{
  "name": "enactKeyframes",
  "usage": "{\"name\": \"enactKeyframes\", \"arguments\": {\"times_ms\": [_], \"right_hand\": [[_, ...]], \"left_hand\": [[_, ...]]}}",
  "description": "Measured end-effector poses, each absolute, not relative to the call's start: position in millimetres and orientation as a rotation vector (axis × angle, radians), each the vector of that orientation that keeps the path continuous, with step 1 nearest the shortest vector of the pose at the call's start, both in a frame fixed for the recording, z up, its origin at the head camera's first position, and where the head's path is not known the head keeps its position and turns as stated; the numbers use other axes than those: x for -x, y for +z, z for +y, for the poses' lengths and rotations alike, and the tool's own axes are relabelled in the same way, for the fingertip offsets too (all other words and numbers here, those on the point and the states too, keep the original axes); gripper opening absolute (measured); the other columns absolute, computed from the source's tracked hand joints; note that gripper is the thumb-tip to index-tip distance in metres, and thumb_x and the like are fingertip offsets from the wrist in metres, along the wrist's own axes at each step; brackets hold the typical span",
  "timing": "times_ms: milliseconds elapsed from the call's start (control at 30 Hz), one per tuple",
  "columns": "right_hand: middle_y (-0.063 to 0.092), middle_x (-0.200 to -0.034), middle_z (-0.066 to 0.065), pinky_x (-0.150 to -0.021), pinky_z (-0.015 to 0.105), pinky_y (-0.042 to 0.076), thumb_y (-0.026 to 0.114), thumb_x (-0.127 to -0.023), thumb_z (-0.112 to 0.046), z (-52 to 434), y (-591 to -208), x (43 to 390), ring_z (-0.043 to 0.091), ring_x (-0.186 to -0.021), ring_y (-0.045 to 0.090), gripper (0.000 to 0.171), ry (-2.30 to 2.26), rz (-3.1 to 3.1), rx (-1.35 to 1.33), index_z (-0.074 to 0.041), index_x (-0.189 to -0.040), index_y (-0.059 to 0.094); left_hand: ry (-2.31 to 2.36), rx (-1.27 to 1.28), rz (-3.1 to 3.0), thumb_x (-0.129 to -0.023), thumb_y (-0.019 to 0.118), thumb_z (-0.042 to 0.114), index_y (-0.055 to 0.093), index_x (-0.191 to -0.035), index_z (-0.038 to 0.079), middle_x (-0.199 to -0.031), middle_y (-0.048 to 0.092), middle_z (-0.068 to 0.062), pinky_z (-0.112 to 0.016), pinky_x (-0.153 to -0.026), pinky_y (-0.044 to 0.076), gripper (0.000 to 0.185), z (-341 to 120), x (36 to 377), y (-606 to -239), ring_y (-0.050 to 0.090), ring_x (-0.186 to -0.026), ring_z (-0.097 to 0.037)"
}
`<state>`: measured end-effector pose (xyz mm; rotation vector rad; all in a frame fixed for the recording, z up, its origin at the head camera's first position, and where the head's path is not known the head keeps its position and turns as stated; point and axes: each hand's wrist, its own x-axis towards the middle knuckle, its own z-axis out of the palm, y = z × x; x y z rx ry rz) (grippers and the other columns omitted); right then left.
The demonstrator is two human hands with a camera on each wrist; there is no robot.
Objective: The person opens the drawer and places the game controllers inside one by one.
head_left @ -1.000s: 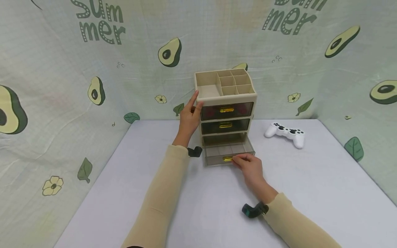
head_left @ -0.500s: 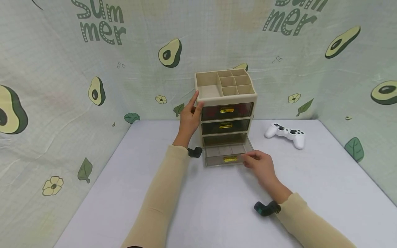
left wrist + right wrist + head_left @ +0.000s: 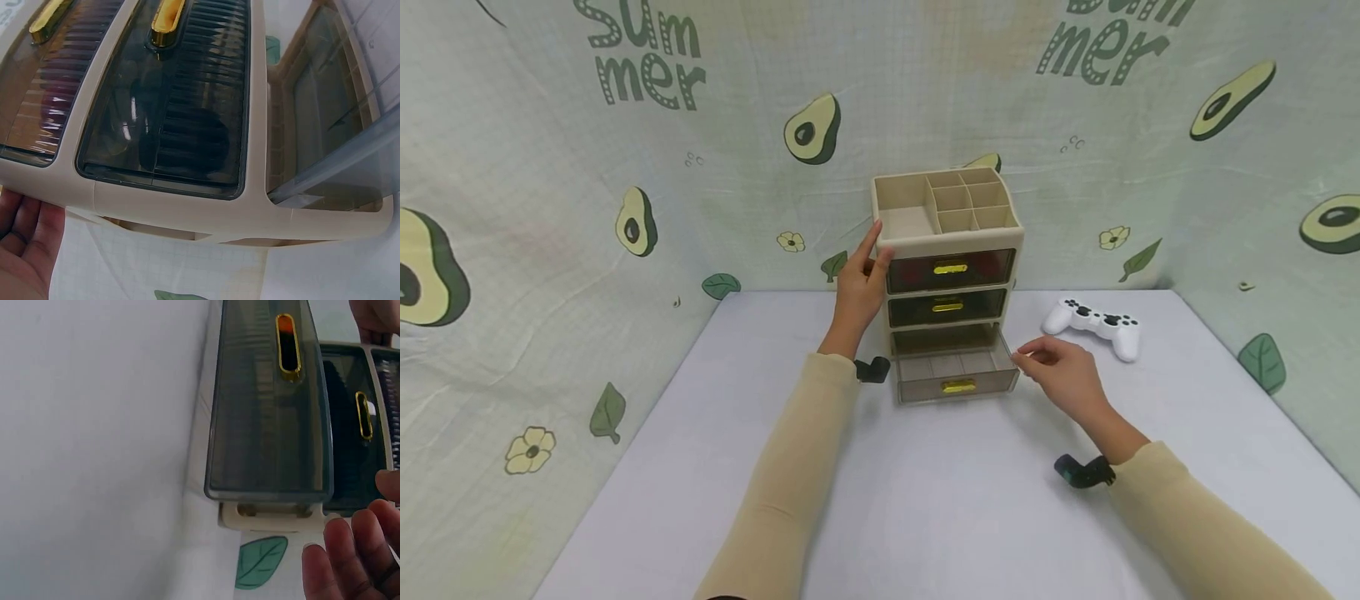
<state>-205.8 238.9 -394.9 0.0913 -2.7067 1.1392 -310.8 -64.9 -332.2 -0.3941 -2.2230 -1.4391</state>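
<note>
A beige desktop organizer (image 3: 951,242) stands on the table with its bottom drawer (image 3: 958,386) pulled out; the drawer is see-through, with nothing visible inside. My left hand (image 3: 859,287) rests against the organizer's upper left side, index finger extended to the top rim and thumb at the front edge. In the left wrist view, fingers (image 3: 34,231) lie along the side wall. My right hand (image 3: 1063,375) is just right of the drawer's front corner, fingers loosely bent, holding nothing. In the right wrist view its fingertips (image 3: 337,531) are apart from the drawer.
A white game controller (image 3: 1093,325) lies at the back right, just behind my right hand. Two upper drawers (image 3: 950,271) with gold handles are closed; dark reddish contents show faintly in the top one. A patterned cloth (image 3: 737,167) hangs behind the table.
My right hand has let go of the bottom drawer's gold handle and moved right, past the drawer's front corner. The left hand and organizer stay in place.
</note>
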Motion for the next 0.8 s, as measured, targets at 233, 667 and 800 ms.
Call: {"name": "enactKeyframes", "arguments": {"times_ms": [233,667,800], "right_hand": [[0.070,-0.089,0.011,-0.060,0.028,0.045,0.066,-0.092,-0.035,260.3,-385.8,219.8,0.024,-0.081,0.063,0.029,0.915,-2.750,-0.215,-0.009,-0.105,0.070],[0.068,-0.108,0.020,-0.077,0.053,0.050,0.061,-0.093,-0.029,289.7,-385.9,249.0,0.036,-0.097,0.062,0.032,0.519,-2.885,-0.294,-0.007,-0.115,0.067],[0.061,-0.119,0.024,-0.077,0.061,0.049,0.059,-0.093,-0.033,297.9,-389.0,256.9,0.043,-0.104,0.059,0.038,0.422,-2.931,-0.278,-0.007,-0.121,0.063]], "left_hand": [[-1.440,0.392,-2.235,-0.095,0.046,0.060,0.035,-0.149,0.041,-0.080,0.055,-0.005,-0.032,-0.059,0.045,0.058,-64.5,310.6,-332.7,0.049,-0.069,-0.017],[-1.417,0.387,-2.229,-0.096,0.046,0.058,0.036,-0.149,0.041,-0.078,0.054,-0.005,-0.032,-0.058,0.044,0.057,-63.4,311.1,-332.5,0.049,-0.067,-0.017],[-1.413,0.379,-2.231,-0.095,0.046,0.059,0.036,-0.148,0.042,-0.079,0.053,-0.004,-0.031,-0.059,0.044,0.056,-63.3,311.0,-332.6,0.048,-0.068,-0.017]]}}
